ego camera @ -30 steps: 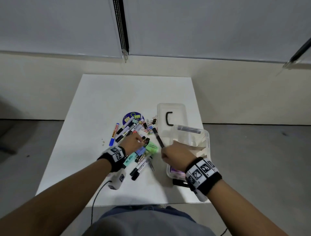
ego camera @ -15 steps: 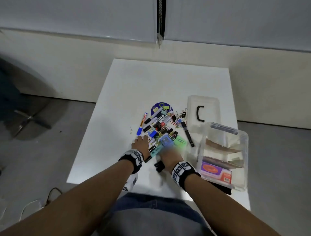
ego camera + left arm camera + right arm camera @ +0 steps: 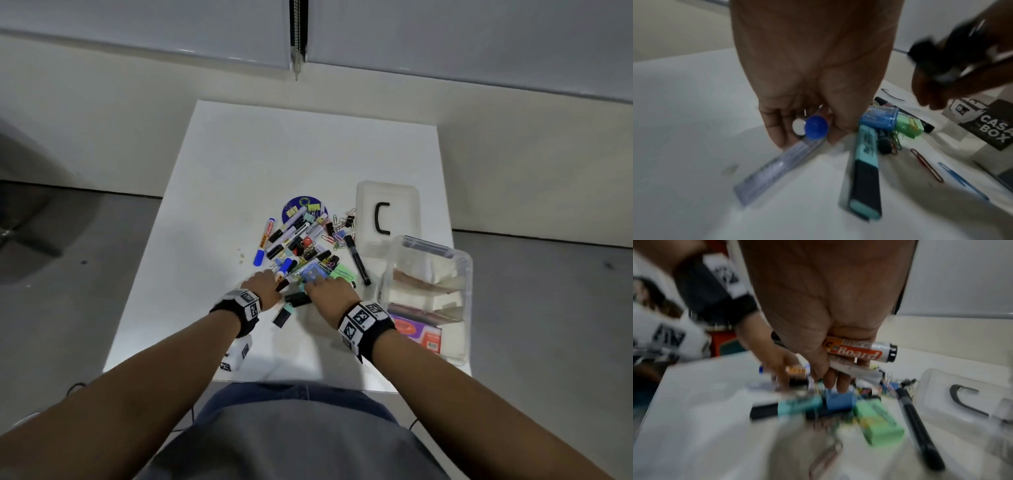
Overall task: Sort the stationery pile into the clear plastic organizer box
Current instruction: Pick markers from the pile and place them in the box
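The stationery pile point(image 3: 301, 246) of markers, clips and small boxes lies mid-table. The clear organizer box point(image 3: 466, 274) stands open to its right. At the pile's near edge my left hand point(image 3: 263, 284) curls round a blue-capped marker point(image 3: 816, 128) and a white-ended one. My right hand point(image 3: 325, 289) sits beside it and grips an orange-labelled board marker point(image 3: 859, 350) together with a grey one. Just in front of its fingers lie a blue clip box point(image 3: 838, 400), a green clip box point(image 3: 877, 426) and a teal highlighter point(image 3: 865, 170).
The box's clear lid point(image 3: 387, 192) with a black handle lies behind the organizer box. A long black marker point(image 3: 358, 260) rests between pile and lid. Loose paper clips point(image 3: 927, 165) are scattered near the hands. Packets fill the organizer box's near compartment point(image 3: 421, 334).
My right hand let go of the long black marker, which now lies beside the lid, and moved left from the box into the pile. The left hand stayed at the pile.
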A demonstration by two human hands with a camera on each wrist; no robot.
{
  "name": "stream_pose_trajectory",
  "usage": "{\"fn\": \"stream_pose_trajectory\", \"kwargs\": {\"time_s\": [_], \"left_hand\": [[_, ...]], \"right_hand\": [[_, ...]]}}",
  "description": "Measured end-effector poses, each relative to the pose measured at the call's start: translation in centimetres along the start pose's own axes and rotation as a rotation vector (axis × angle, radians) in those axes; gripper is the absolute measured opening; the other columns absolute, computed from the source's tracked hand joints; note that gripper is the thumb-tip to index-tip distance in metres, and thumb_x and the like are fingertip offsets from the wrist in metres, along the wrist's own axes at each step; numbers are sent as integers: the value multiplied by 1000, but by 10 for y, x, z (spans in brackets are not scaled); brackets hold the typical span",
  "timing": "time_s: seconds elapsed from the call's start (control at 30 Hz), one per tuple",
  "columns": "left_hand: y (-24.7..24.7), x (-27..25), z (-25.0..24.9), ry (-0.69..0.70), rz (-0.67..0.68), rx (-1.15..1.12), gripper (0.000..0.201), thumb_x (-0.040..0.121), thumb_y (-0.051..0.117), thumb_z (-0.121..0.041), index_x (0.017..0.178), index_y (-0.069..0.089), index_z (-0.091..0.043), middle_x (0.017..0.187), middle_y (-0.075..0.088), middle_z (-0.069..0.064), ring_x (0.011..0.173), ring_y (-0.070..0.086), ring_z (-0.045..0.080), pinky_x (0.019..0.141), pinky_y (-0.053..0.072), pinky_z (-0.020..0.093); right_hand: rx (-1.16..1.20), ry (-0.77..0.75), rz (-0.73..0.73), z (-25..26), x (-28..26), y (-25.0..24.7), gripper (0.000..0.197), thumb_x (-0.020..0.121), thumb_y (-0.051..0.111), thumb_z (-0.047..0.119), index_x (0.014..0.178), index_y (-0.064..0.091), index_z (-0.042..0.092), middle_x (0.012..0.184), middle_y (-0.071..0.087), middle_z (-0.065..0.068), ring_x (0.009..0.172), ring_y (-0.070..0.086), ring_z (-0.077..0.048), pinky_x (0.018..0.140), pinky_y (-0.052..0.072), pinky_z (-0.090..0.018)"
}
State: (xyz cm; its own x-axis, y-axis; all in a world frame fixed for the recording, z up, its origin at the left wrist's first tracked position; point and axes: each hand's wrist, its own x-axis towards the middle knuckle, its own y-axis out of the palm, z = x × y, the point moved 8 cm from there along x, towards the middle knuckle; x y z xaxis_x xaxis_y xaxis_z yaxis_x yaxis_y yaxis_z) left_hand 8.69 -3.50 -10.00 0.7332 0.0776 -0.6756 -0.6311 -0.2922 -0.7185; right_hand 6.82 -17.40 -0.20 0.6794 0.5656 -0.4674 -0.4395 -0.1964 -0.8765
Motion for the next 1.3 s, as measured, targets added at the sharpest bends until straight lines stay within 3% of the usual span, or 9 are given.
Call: {"fn": "stream_pose_trajectory", "kwargs": {"time_s": [0.17, 0.27, 0.4, 0.53, 0.8, 0.9, 1.0, 1.13, 1.3], "left_hand": [[-17, -13, -5, -11, 265, -58, 36, 97, 46, -23, 125, 36, -2, 113, 65, 17, 94, 70, 29, 81, 55, 40], [-36, -22, -5, -65, 311, -93, 32, 96, 43, -19, 122, 44, 0, 85, 59, 12, 63, 61, 22, 60, 53, 34], [-72, -29, -37, 15, 310, 12, 28, 96, 48, -25, 109, 56, -1, 80, 61, 8, 58, 53, 17, 54, 49, 26], [-91, -41, -113, 279, 254, 28, 28, 95, 49, -31, 99, 58, -5, 75, 61, 5, 51, 48, 14, 55, 45, 22], [-59, -84, -236, 549, 247, 53, 16, 92, 53, -27, 101, 51, -14, 90, 61, 7, 68, 57, 20, 61, 47, 32], [-42, -86, -253, 599, 208, 275, 8, 92, 53, -26, 97, 51, -19, 94, 64, 6, 79, 62, 23, 71, 49, 34], [-23, -89, -276, 649, 204, 424, 28, 91, 52, -25, 117, 58, -16, 104, 70, 6, 93, 68, 26, 75, 54, 34], [-2, -97, -322, 707, 147, 533, 23, 94, 50, -19, 110, 62, -6, 107, 68, 12, 97, 65, 30, 70, 43, 30], [21, -89, -342, 672, 93, 551, 20, 95, 49, -8, 109, 62, -4, 103, 68, 12, 87, 66, 30, 68, 46, 32]], "right_hand": [[273, 11, -140, -36, -34, -61, 35, 92, 45, 2, 124, 49, 16, 106, 64, -9, 92, 63, -28, 71, 48, -34], [353, 135, -200, -92, -61, -76, 25, 95, 45, 8, 120, 43, 13, 89, 60, -7, 73, 56, -25, 57, 41, -30], [246, 316, -89, -160, -95, -45, 17, 95, 47, 15, 112, 48, 14, 94, 63, -7, 89, 65, -27, 76, 51, -37], [90, 418, 157, -189, -108, 5, 24, 92, 47, 9, 110, 61, 12, 112, 67, -9, 104, 64, -27, 90, 52, -37], [296, 427, 150, -196, -113, 35, 26, 90, 54, 20, 114, 63, 20, 116, 65, -4, 105, 63, -25, 86, 52, -35], [339, 605, -194, -226, -145, 21, 22, 87, 51, 16, 105, 64, 17, 108, 64, -7, 101, 61, -30, 77, 48, -34], [322, 780, -455, -237, -174, 19, 40, 80, 58, 6, 119, 54, 11, 113, 52, -15, 105, 52, -35, 78, 51, -42], [569, 802, -344, -237, -170, 50, 64, 80, 52, -5, 138, 38, 16, 126, 44, -17, 102, 57, -39, 85, 51, -44], [616, 776, -407, -243, -167, 47, 65, 78, 49, -12, 137, 44, 14, 131, 48, -14, 104, 60, -36, 88, 51, -42]]}}
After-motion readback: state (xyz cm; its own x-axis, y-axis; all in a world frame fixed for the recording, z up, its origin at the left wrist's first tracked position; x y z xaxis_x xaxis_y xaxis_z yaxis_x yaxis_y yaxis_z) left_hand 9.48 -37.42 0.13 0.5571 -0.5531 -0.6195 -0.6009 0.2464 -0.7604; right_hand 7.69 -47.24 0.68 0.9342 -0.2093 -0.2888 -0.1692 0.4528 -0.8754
